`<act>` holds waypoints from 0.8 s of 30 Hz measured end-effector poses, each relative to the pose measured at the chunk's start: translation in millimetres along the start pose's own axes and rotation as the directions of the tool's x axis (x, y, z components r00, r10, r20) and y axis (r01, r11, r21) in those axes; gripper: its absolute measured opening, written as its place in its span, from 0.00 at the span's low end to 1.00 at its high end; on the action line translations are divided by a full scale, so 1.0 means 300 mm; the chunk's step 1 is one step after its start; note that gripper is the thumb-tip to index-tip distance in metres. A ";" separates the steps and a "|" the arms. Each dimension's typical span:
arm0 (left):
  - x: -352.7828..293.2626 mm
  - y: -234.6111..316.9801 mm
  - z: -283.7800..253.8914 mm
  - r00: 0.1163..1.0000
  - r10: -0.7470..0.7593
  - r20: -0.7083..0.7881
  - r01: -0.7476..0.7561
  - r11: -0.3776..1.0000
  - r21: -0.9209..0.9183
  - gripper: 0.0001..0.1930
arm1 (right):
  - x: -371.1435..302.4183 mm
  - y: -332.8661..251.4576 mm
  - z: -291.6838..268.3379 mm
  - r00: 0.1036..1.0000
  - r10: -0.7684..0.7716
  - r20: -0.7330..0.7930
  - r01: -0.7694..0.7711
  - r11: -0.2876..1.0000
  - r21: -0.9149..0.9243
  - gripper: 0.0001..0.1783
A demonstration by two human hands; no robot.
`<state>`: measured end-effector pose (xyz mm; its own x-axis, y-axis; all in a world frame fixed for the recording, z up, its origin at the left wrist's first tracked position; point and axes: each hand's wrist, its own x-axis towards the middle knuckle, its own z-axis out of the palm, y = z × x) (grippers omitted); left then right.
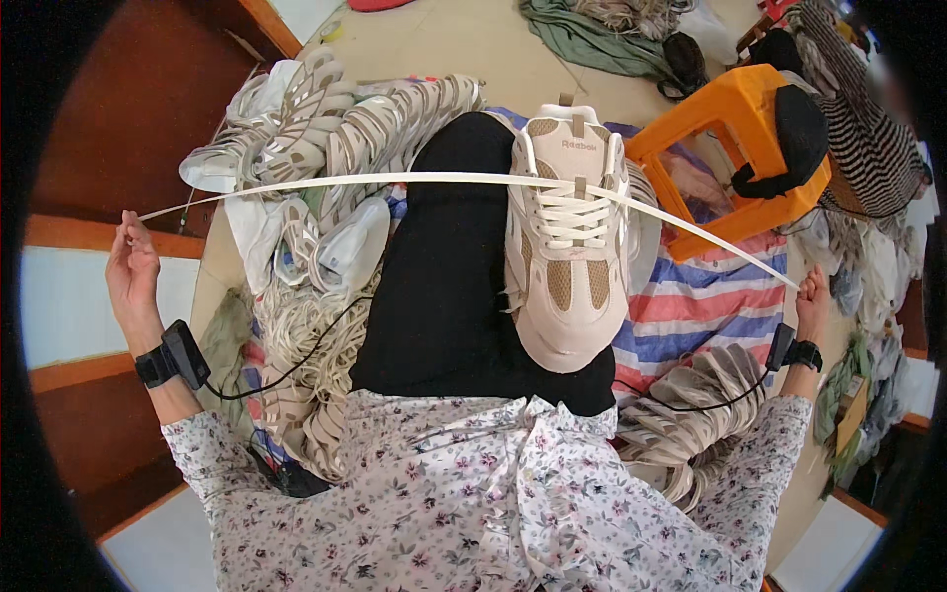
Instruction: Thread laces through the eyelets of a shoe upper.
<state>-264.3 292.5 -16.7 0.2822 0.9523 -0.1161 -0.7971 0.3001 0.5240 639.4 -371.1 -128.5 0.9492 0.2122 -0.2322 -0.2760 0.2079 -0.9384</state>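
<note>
A cream and tan sneaker [570,331] rests on my lap over black cloth [424,286], its toe toward me. White lacing crosses its lower eyelets. From the upper part of the lacing, a long flat shoelace [395,179] stretches out to both sides. At the far left, my left hand [134,266] pinches one end of it, arm spread wide. Over on the right, my right hand [812,296] is closed on the other end. Both lengths are pulled nearly straight, the left one bowing slightly.
Stacked shoe uppers [395,123] lie at the upper left, with a heap of loose laces [316,335] below them. More shoe pieces [695,409] sit by my right side on a striped sheet [700,306]. An orange stool [681,109] stands at the upper right. Thin cables run from both wristbands.
</note>
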 end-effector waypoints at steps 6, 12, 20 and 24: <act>-0.009 0.045 0.175 0.992 0.097 0.083 -0.109 0.982 0.153 0.15 | 0.009 0.036 -0.167 0.999 0.034 -0.036 -0.035 0.998 -0.049 0.22; -0.034 -0.114 0.387 0.926 0.137 0.351 -0.289 0.857 0.427 0.22 | -0.066 0.103 -0.326 0.997 0.032 -0.073 -0.048 0.972 -0.230 0.10; -0.127 -0.985 0.607 0.930 -0.263 0.257 -0.140 0.393 0.909 0.13 | -0.554 0.306 0.657 0.917 0.112 0.382 0.027 0.940 -0.340 0.07; -0.156 -1.257 0.595 0.858 -0.407 0.314 -0.133 0.414 0.900 0.10 | -0.721 0.313 0.971 0.760 0.158 0.631 0.013 0.966 -0.258 0.08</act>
<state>118.4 124.8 -58.2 0.7340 0.6774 -0.0480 0.1128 -0.0520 0.9923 364.0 -119.3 -91.8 0.5825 0.7963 -0.1632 -0.2154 -0.0424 -0.9756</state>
